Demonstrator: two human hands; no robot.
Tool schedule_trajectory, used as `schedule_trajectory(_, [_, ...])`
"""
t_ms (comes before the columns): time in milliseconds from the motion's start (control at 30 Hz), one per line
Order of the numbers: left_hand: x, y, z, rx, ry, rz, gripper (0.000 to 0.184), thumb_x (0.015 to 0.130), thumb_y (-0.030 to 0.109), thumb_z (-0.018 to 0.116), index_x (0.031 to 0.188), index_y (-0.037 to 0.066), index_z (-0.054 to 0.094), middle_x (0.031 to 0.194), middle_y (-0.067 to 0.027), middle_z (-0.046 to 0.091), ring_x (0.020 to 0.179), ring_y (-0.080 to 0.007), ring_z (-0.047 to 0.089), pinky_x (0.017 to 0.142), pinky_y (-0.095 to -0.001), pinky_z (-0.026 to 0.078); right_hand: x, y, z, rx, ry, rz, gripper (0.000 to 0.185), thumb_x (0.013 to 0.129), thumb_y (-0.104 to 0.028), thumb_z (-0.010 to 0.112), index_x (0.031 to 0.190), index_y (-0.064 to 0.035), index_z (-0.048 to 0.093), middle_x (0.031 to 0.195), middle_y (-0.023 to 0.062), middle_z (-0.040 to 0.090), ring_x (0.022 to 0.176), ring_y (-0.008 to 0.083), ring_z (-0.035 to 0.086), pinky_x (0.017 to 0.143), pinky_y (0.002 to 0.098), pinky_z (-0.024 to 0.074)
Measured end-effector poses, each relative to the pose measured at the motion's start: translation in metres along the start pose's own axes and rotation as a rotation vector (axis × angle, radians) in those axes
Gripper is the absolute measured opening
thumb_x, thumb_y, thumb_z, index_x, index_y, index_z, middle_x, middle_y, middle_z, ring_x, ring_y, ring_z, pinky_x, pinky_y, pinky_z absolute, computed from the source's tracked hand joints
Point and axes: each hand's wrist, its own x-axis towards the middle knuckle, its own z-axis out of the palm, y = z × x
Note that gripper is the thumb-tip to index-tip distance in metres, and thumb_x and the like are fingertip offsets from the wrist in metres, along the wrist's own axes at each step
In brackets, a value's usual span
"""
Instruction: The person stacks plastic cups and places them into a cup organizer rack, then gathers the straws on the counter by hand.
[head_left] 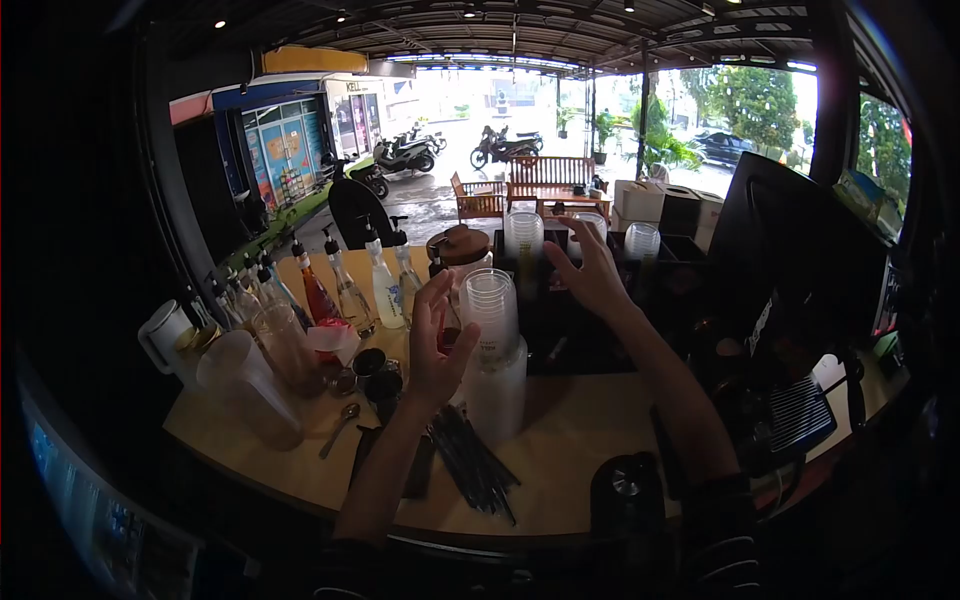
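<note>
My left hand point(440, 350) is raised at the left side of a tall stack of clear plastic cups point(490, 315), its thumb and fingers apart. Whether it touches the cups I cannot tell. Below, the stack continues in wider translucent cups point(497, 395) standing on the counter. Farther out, my right hand point(592, 275) is stretched forward with thumb and fingers spread, holding nothing I can see. Just behind its fingertips is another cup stack, partly hidden by the hand. Clear cups point(523, 238) and a shorter cup stack point(642, 242) stand on either side.
Pump bottles point(318, 290) line the left of the wooden counter point(565, 480), near a clear pitcher point(250, 385), metal jiggers point(372, 362), a spoon point(340, 430) and black straws point(470, 460). A dark monitor point(770, 230) stands at right. A lidded jar point(460, 245) sits behind the cups.
</note>
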Motion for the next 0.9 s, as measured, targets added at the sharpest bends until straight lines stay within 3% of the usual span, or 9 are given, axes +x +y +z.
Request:
schedule_trajectory(33, [-0.011,-0.007,-0.003,0.006,0.004,-0.008,0.073,0.081,0.02,0.065,0.135,-0.001,0.021,0.136,-0.0195,0.03,0.127,-0.027,0.032,0.107,-0.0386,0.024,-0.012,-0.02,-0.002,0.163,-0.104,0.142,0.056,0.082,-0.036,0.062,0.122,-0.0008,0.044,0.113,0.0189,0.05,0.103,0.0315,0.052,0.085,0.041,0.0432])
schedule_trajectory(100, [-0.029,-0.026,-0.006,-0.089,-0.066,-0.12,0.091,0.07,0.023,0.076,0.137,-0.001,0.018,0.137,-0.0195,0.028,0.127,-0.0269,0.032,0.105,-0.0393,0.027,-0.036,-0.042,0.0,0.331,-0.194,0.25,0.063,0.079,-0.038,0.066,0.124,-0.0013,0.042,0.116,0.0172,0.05,0.098,0.0255,0.054,0.08,0.0362,0.0461])
schedule_trajectory(133, [-0.036,-0.04,-0.009,0.023,-0.09,-0.156,0.109,0.058,0.027,0.085,0.138,0.0,0.016,0.138,-0.0192,0.026,0.126,-0.0274,0.034,0.102,-0.0389,0.032,-0.049,-0.049,0.003,0.351,-0.228,0.258,0.071,0.076,-0.039,0.069,0.127,-0.0019,0.039,0.117,0.0182,0.049,0.1,0.0263,0.053,0.081,0.0367,0.046])
schedule_trajectory(233, [-0.05,-0.057,-0.002,0.006,-0.162,-0.246,0.115,0.053,0.027,0.087,0.139,0.001,0.014,0.137,-0.0196,0.027,0.124,-0.0279,0.036,0.101,-0.0389,0.034,-0.078,-0.063,0.014,0.307,-0.361,0.271,0.099,0.063,-0.043,0.079,0.136,-0.0029,0.024,0.117,0.021,0.048,0.106,0.0287,0.051,0.084,0.0388,0.0455])
schedule_trajectory(267, [-0.05,-0.055,0.001,0.002,-0.162,-0.263,0.112,0.051,0.029,0.087,0.137,0.002,0.019,0.132,-0.0182,0.037,0.12,-0.0275,0.043,0.098,-0.0383,0.038,-0.083,-0.063,0.02,0.304,-0.411,0.253,0.107,0.059,-0.037,0.081,0.137,-0.0024,0.017,0.119,0.0223,0.046,0.109,0.0296,0.05,0.087,0.0385,0.0443])
schedule_trajectory(400, [-0.053,-0.069,0.006,0.098,-0.124,-0.306,0.103,0.051,0.029,0.086,0.133,0.003,0.028,0.123,-0.0151,0.048,0.114,-0.0258,0.049,0.095,-0.0374,0.041,-0.091,-0.074,0.031,0.398,-0.404,0.177,0.106,0.056,-0.021,0.08,0.135,-0.0008,0.013,0.122,0.0229,0.045,0.111,0.0282,0.05,0.093,0.0368,0.041])
schedule_trajectory(533, [-0.057,-0.073,0.007,0.056,-0.093,-0.344,0.093,0.053,0.029,0.085,0.129,0.005,0.036,0.118,-0.0131,0.054,0.109,-0.0244,0.053,0.092,-0.0369,0.043,-0.093,-0.069,0.045,0.309,-0.356,0.154,0.105,0.055,-0.022,0.081,0.134,0.0009,0.015,0.121,0.0216,0.046,0.112,0.0274,0.05,0.094,0.0361,0.0407])
schedule_trajectory(733, [-0.06,-0.077,0.009,0.055,-0.072,-0.369,0.088,0.054,0.026,0.084,0.126,0.005,0.039,0.117,-0.0133,0.054,0.109,-0.0243,0.054,0.092,-0.0365,0.043,-0.095,-0.075,0.048,0.414,-0.343,0.314,0.101,0.053,-0.019,0.081,0.13,0.0026,0.02,0.12,0.0199,0.047,0.113,0.0259,0.05,0.095,0.035,0.0404])
schedule_trajectory(900, [-0.057,-0.069,0.008,0.017,-0.078,-0.375,0.085,0.054,0.025,0.084,0.125,0.005,0.041,0.116,-0.0127,0.055,0.108,-0.0239,0.054,0.091,-0.0362,0.044,-0.103,-0.059,0.068,0.669,-0.238,0.309,0.094,0.053,-0.016,0.08,0.127,0.003,0.026,0.117,0.0183,0.047,0.112,0.0247,0.048,0.095,0.0338,0.0401])
